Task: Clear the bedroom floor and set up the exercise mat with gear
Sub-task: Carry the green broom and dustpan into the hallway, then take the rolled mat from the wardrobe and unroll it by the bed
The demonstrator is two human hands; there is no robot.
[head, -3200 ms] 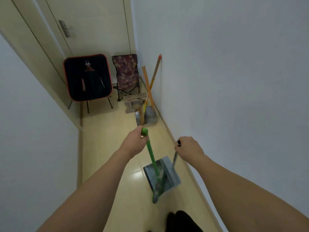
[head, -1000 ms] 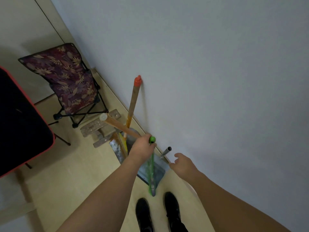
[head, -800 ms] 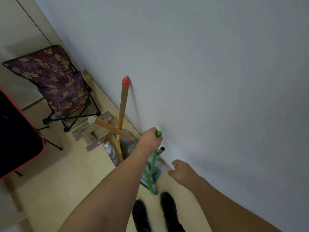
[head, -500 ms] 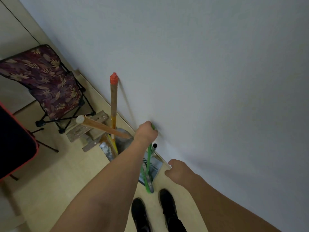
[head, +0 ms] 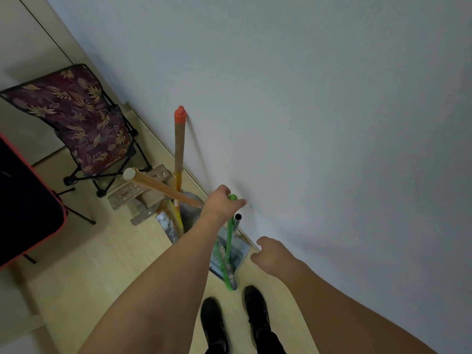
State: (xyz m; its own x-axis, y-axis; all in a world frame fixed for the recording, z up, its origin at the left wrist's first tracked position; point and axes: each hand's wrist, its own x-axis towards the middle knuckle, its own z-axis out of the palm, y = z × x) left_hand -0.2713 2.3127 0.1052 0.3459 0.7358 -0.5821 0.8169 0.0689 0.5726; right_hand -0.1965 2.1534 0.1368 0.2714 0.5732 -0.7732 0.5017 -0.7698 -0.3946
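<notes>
I see my left hand point(head: 221, 203) at the centre of the frame, its fingers around the top of the green broom point(head: 230, 233), just under the rounded green tip; how tightly they curl I cannot tell, since the back of the hand faces me. The broom stands almost upright with its bristles low, near the grey dustpan point(head: 231, 251), whose metal handle point(head: 237, 221) rises just right of the broom's stick and close to the white wall point(head: 332, 123). My right hand point(head: 270, 254) hangs free lower right of centre, fingers loosely curled and holding nothing, just beside the dustpan's edge.

Left of my left hand the corner is crowded. A wooden pole with an orange cap point(head: 178, 149) leans against the wall, and a second wooden handle point(head: 158, 186) slants out toward the left of the frame, passing behind my wrist. Below them sits a second, dirtier metal dustpan point(head: 173, 223), and beside it a low wooden stool point(head: 138, 192). Further upper left stands a folding chair with a leaf-print seat point(head: 76, 118), and at the left edge a dark chair with red trim point(head: 23, 213).

The grey dustpan holds the broom's bristles against its ribbed lip; I cannot make out any dirt inside. My 2 black shoes point(head: 235, 320) stand on the pale floor point(head: 102, 264) at the bottom centre.
</notes>
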